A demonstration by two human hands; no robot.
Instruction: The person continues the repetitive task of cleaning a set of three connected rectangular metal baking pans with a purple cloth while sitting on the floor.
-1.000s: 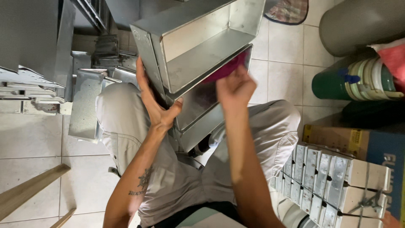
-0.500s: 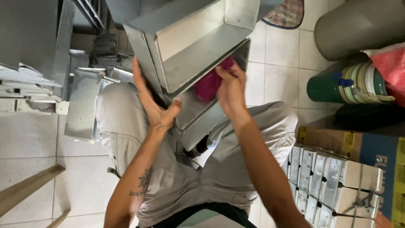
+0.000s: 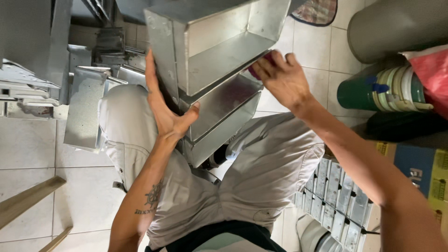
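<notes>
Both arms are bare to above the elbow — no sleeves, watch or rings show on the left hand or right hand. The left forearm carries a dark tattoo — a wheel-like emblem above a short row of characters. Pale grey shorts with stitched seams; dark waistband.

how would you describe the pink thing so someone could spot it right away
Start at the stack of shiny metal box pans held between the seated person's knees. At its right edge, the right hand presses a small magenta pad against the metal, mostly hidden under the fingers. It is the only pink, soft-looking item among the grey pans.
</notes>
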